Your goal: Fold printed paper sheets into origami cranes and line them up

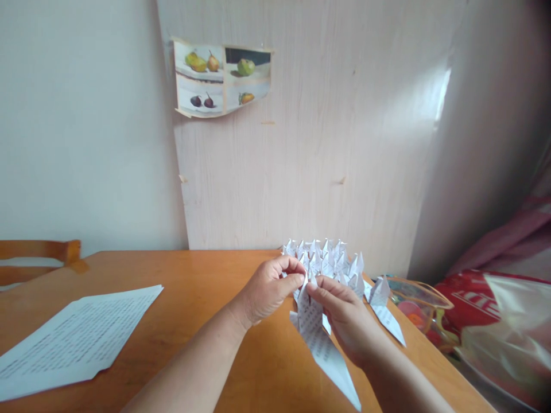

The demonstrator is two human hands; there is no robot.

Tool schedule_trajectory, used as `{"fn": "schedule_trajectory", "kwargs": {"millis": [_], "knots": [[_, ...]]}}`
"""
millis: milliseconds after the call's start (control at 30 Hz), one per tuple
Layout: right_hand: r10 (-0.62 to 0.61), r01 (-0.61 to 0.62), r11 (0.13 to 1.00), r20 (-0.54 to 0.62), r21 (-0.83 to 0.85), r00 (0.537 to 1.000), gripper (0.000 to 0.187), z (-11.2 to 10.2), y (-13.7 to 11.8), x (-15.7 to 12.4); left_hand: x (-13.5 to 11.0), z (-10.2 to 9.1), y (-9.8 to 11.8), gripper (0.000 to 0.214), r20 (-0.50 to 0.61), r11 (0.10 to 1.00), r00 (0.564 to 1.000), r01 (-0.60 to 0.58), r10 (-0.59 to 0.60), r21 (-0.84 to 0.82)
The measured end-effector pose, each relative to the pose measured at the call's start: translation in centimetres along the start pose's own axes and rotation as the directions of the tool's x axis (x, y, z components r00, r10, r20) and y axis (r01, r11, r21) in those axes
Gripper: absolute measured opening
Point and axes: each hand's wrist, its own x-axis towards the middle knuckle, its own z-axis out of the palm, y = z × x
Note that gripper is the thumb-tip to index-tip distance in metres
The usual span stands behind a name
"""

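Note:
Between my two hands is a folded paper crane (316, 327) of white paper with printed text, one long wing pointing down toward me. My left hand (273, 284) pinches a narrow pointed tip at its top between thumb and fingers. Close beside it, my right hand (342, 307) grips the other upper side, thumb in front. Just past my hands stand several finished-looking paper cranes (327, 258) in close rows. One more paper crane (381, 298) sits apart on the right, its wing hanging toward the table edge.
A stack of printed sheets (81, 338) lies on the left of the wooden table (206, 344). A chair back (38, 250) stands at far left. Fruit pictures (224, 79) are taped to the wall panel. Beyond the right edge are a clear container (415, 301) and red-and-white plastic bags (473, 304).

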Motion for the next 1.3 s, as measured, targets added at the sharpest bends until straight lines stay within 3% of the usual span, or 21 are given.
{"fn": "schedule_trajectory", "kwargs": {"millis": [100,233,500,700,933,1100,1300], "knots": [[0.005,-0.005,1.000,0.009,0.019,1.000,0.030,0.1,0.1,0.0,-0.1,0.0,0.3,0.008,0.044,0.994,0.998,0.041,-0.037,-0.102],[-0.018,0.018,1.000,0.006,0.018,1.000,0.028,0.3,0.2,0.1,-0.4,-0.1,0.7,0.005,0.044,0.990,0.997,0.076,-0.071,-0.122],[-0.173,0.104,0.958,-0.253,-0.266,0.952,0.026,0.5,0.2,0.3,-1.6,-0.4,0.7,0.008,-0.164,0.973,0.980,0.138,-0.108,0.184],[-0.203,0.138,0.902,-0.119,-0.409,0.972,0.019,1.8,0.7,-0.5,-3.9,0.1,-1.1,0.013,-0.218,0.882,0.976,0.091,0.013,0.462],[-0.381,0.315,0.659,0.058,-0.683,0.923,0.012,1.9,2.0,-0.5,-5.1,1.1,-1.9,0.012,-0.190,0.732,0.972,0.029,0.138,0.681],[-0.427,0.323,0.580,0.059,-0.748,0.903,0.011,1.8,2.2,-0.6,-5.4,1.3,-1.6,0.011,-0.202,0.710,0.971,0.050,0.131,0.703],[-0.423,0.313,0.590,0.046,-0.745,0.905,0.013,2.2,1.5,-1.1,-5.7,1.5,-1.8,0.010,-0.226,0.753,0.964,0.043,0.142,0.657]]}}
